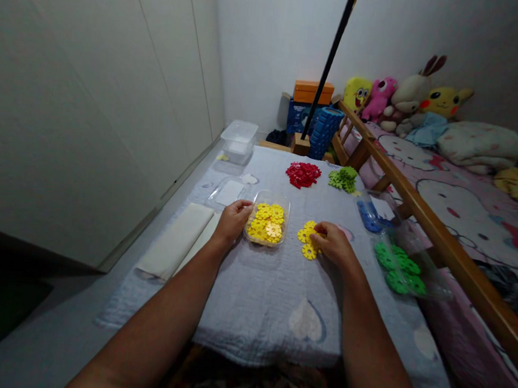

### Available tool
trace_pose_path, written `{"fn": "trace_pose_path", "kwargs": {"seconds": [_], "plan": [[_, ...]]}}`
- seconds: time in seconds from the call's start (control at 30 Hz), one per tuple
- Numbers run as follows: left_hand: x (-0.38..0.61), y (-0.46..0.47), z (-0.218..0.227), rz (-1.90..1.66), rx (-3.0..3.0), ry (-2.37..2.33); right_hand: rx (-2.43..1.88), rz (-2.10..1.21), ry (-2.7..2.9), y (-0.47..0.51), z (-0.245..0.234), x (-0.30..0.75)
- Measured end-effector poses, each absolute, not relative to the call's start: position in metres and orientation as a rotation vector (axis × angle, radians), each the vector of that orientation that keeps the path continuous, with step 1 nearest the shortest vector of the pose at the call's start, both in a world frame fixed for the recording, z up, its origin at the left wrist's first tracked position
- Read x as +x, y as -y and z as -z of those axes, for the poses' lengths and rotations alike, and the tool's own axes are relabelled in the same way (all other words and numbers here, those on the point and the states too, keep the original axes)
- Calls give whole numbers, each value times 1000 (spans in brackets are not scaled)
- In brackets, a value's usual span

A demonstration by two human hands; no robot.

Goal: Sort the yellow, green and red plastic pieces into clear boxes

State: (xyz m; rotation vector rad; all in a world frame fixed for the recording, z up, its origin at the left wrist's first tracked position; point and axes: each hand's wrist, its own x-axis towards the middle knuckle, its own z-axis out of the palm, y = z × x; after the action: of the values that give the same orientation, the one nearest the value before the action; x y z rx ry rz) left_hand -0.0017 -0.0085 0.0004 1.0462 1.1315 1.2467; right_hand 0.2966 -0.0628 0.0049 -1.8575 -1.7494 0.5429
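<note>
My left hand [234, 219] grips the left rim of a clear plastic container [288, 211], thumb and fingers closed on its wall. Inside lie many yellow flower-shaped plastic discs [266, 221]. To the right of the container, my right hand [332, 241] has its fingers pinched together over a small group of loose yellow discs [309, 252] on the cloth. The fingers seem to close on a disc there, partly hidden by the hand. A clear lid [227, 191] with a white label lies flat behind my left hand.
Piles of red pieces [303, 175] and light green pieces [343, 179] lie at the back. On the right stand clear containers of blue discs [371, 218] and green discs [399, 269]. Empty clear containers [240, 139] stand back left, a folded cloth [177, 238] nearer. A wooden bed rail [415, 200] borders the right.
</note>
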Motion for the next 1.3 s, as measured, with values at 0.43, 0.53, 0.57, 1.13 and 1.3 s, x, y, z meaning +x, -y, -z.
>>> {"fn": "trace_pose_path", "kwargs": {"seconds": [0.43,0.53,0.57,1.13,1.3], "plan": [[0,12,-5,-1248,1024,-1136,-1699,-375,1529,61,-18,279],[0,12,-6,-1244,1010,-1123,-1640,-478,1437,60,-27,272],[0,12,-6,-1245,1012,-1119,-1607,-540,1410,60,-30,267],[0,10,-2,-1247,1001,-1112,-1644,-365,1748,43,-29,189],[-1,10,-3,-1248,1012,-1139,-1640,-259,1673,38,-24,217]]}}
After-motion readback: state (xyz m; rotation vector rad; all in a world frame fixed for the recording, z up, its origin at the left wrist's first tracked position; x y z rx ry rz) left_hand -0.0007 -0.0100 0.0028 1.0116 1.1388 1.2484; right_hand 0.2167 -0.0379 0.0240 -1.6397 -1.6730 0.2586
